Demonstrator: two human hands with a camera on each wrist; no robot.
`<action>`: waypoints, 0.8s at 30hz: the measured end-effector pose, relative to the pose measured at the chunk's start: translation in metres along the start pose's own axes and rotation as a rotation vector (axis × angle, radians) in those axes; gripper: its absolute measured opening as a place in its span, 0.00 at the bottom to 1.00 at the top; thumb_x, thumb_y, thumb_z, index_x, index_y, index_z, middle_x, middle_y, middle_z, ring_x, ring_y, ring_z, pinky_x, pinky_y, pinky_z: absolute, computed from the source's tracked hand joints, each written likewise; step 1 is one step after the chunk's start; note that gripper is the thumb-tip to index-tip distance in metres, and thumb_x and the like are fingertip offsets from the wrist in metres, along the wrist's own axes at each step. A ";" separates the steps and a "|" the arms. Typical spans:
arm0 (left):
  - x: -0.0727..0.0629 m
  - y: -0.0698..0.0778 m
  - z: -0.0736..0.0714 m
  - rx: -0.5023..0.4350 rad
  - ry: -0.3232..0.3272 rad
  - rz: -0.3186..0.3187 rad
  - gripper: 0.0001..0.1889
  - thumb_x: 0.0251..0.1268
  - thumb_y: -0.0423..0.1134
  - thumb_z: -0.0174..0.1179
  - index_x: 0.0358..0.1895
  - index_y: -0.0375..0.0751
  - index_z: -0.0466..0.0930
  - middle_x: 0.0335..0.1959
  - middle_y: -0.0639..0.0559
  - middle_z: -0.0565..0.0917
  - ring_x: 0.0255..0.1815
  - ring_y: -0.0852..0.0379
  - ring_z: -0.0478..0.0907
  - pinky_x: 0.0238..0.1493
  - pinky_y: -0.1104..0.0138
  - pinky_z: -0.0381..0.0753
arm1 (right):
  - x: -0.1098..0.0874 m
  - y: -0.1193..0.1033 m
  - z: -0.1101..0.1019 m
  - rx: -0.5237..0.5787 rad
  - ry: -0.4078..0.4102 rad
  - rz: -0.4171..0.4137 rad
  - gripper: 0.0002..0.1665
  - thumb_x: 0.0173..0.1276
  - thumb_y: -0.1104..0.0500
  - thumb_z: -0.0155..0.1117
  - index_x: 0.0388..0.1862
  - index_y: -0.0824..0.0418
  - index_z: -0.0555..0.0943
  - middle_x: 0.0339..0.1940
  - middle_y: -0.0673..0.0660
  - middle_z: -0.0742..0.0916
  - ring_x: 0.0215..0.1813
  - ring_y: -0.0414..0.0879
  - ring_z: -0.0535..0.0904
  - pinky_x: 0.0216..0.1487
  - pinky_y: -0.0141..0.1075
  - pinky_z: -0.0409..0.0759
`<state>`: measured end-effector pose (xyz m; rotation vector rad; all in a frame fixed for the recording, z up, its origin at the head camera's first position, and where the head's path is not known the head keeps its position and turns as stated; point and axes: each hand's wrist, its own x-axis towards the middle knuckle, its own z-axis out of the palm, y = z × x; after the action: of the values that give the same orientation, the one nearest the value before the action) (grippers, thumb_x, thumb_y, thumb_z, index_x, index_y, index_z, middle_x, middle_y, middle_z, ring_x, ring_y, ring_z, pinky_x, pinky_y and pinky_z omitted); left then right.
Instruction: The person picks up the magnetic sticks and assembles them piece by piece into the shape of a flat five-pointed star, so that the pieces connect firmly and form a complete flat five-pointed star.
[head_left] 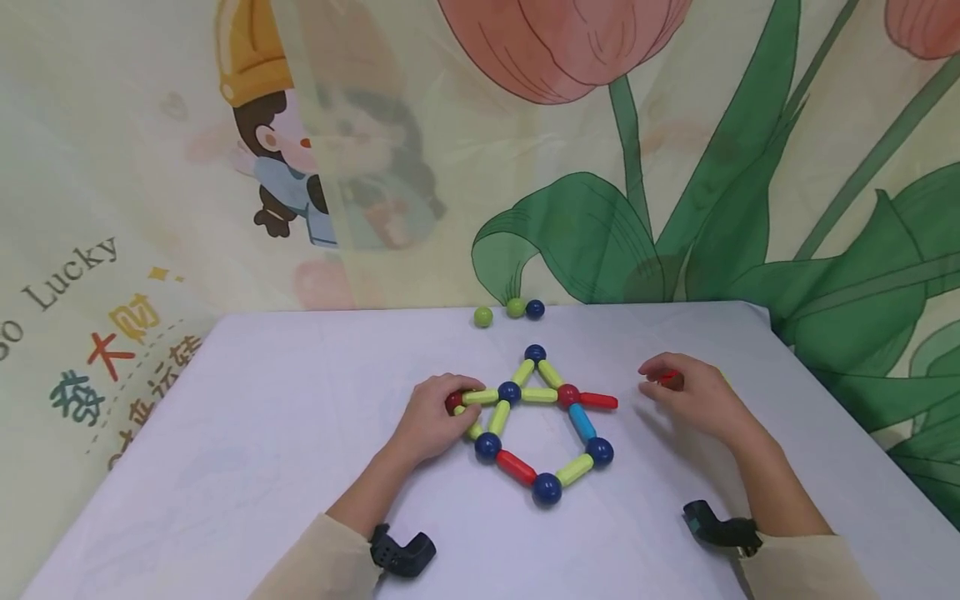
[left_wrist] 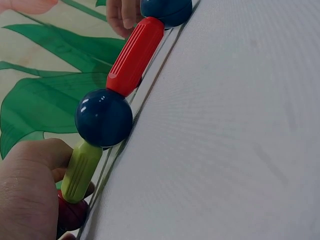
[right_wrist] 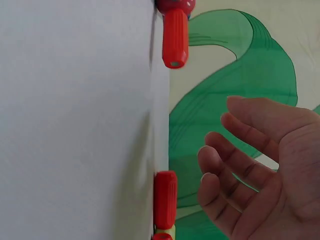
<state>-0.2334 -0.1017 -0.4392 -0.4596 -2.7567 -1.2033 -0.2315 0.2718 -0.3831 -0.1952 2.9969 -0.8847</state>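
A magnetic stick-and-ball frame (head_left: 517, 463) lies on the white table, with blue and red balls joined by yellow-green, red and blue rods. At its left end my left hand (head_left: 435, 417) grips a red ball (head_left: 453, 401), its fingers partly covering it and the rods there. The left wrist view shows a yellow-green rod (left_wrist: 81, 172) running from that ball to a blue ball (left_wrist: 104, 118). My right hand (head_left: 693, 396) hovers right of the frame, fingers loosely bent and holding nothing. Nearest it, a red rod (head_left: 598, 401) sticks out from another red ball (head_left: 568, 395).
Two green balls (head_left: 483, 317) and a blue ball (head_left: 535, 309) sit by the table's back edge. Beyond the right hand lie loose rods, including a red rod (right_wrist: 165, 200), mostly hidden in the head view. A printed cloth with tulips (head_left: 570, 233) hangs behind.
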 end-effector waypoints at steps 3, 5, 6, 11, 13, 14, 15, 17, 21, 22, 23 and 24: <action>0.000 0.000 0.001 0.001 -0.006 -0.010 0.15 0.66 0.41 0.65 0.55 0.52 0.87 0.49 0.55 0.87 0.50 0.55 0.77 0.50 0.62 0.78 | -0.002 0.007 -0.009 0.008 0.006 0.009 0.22 0.72 0.54 0.69 0.59 0.63 0.81 0.54 0.65 0.85 0.53 0.60 0.80 0.44 0.43 0.86; 0.000 0.000 0.001 -0.001 -0.003 -0.016 0.15 0.66 0.41 0.65 0.55 0.52 0.87 0.49 0.56 0.87 0.50 0.55 0.77 0.50 0.62 0.78 | -0.004 0.011 -0.016 0.014 0.006 0.018 0.22 0.73 0.53 0.68 0.60 0.63 0.81 0.54 0.66 0.85 0.52 0.60 0.79 0.41 0.39 0.83; 0.000 0.000 0.001 0.000 0.000 -0.019 0.15 0.66 0.41 0.66 0.55 0.52 0.87 0.49 0.56 0.87 0.49 0.55 0.77 0.50 0.62 0.78 | -0.004 0.013 -0.019 0.018 0.004 0.025 0.23 0.73 0.52 0.67 0.60 0.63 0.81 0.54 0.66 0.84 0.52 0.59 0.79 0.40 0.38 0.82; -0.001 0.000 0.000 0.002 0.001 -0.022 0.15 0.66 0.41 0.66 0.55 0.52 0.87 0.48 0.56 0.87 0.49 0.55 0.77 0.49 0.61 0.78 | -0.008 0.028 -0.033 0.039 -0.008 0.050 0.26 0.73 0.51 0.66 0.64 0.64 0.79 0.59 0.70 0.81 0.51 0.59 0.79 0.37 0.35 0.82; -0.002 0.000 0.000 0.002 -0.002 -0.021 0.15 0.66 0.41 0.66 0.55 0.52 0.87 0.48 0.55 0.87 0.49 0.55 0.77 0.49 0.62 0.79 | -0.010 0.035 -0.038 0.047 -0.009 0.061 0.28 0.74 0.50 0.66 0.65 0.65 0.78 0.60 0.72 0.80 0.52 0.59 0.79 0.37 0.35 0.83; -0.002 0.000 0.000 0.001 -0.002 -0.019 0.15 0.66 0.41 0.66 0.55 0.52 0.87 0.48 0.55 0.87 0.49 0.55 0.77 0.49 0.61 0.79 | -0.010 0.039 -0.039 0.052 -0.010 0.066 0.29 0.74 0.50 0.66 0.66 0.66 0.77 0.61 0.72 0.79 0.52 0.60 0.79 0.37 0.34 0.83; -0.002 0.000 0.000 -0.001 -0.002 -0.019 0.15 0.66 0.41 0.66 0.55 0.52 0.87 0.48 0.55 0.87 0.49 0.55 0.77 0.49 0.62 0.79 | -0.011 0.042 -0.041 0.055 -0.010 0.071 0.29 0.74 0.50 0.66 0.66 0.66 0.77 0.61 0.73 0.79 0.53 0.60 0.79 0.38 0.34 0.83; -0.002 0.000 0.000 0.002 0.000 -0.015 0.15 0.66 0.41 0.66 0.55 0.52 0.87 0.48 0.56 0.87 0.49 0.55 0.77 0.49 0.62 0.79 | -0.012 0.049 -0.043 0.062 -0.011 0.084 0.30 0.74 0.49 0.66 0.67 0.66 0.76 0.62 0.73 0.79 0.54 0.61 0.79 0.38 0.34 0.83; -0.001 -0.001 0.000 -0.002 -0.001 -0.003 0.15 0.66 0.41 0.65 0.54 0.52 0.87 0.49 0.55 0.88 0.48 0.55 0.77 0.49 0.62 0.78 | -0.016 0.060 -0.048 0.062 -0.015 0.117 0.33 0.74 0.47 0.66 0.68 0.67 0.75 0.63 0.74 0.78 0.55 0.62 0.78 0.39 0.36 0.83; -0.001 0.000 0.000 -0.001 -0.002 -0.002 0.15 0.65 0.41 0.65 0.54 0.52 0.87 0.49 0.55 0.88 0.48 0.55 0.77 0.48 0.62 0.78 | -0.016 0.062 -0.048 0.061 -0.014 0.124 0.33 0.75 0.47 0.65 0.68 0.67 0.75 0.64 0.74 0.77 0.55 0.62 0.78 0.39 0.36 0.83; -0.001 0.000 0.000 -0.002 -0.002 -0.001 0.15 0.65 0.41 0.65 0.54 0.52 0.87 0.48 0.55 0.88 0.48 0.55 0.77 0.48 0.62 0.77 | -0.017 0.064 -0.049 0.059 -0.015 0.130 0.33 0.75 0.47 0.65 0.68 0.68 0.75 0.63 0.75 0.77 0.54 0.62 0.78 0.39 0.36 0.83; -0.001 0.000 0.000 -0.004 -0.003 -0.002 0.15 0.66 0.41 0.65 0.54 0.52 0.87 0.48 0.55 0.88 0.48 0.55 0.77 0.48 0.62 0.77 | -0.017 0.066 -0.050 0.057 -0.013 0.136 0.33 0.75 0.46 0.65 0.68 0.68 0.74 0.63 0.75 0.77 0.54 0.62 0.78 0.38 0.36 0.83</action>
<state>-0.2328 -0.1021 -0.4389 -0.4593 -2.7592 -1.2094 -0.2244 0.3556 -0.3775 0.0030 2.9269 -0.9483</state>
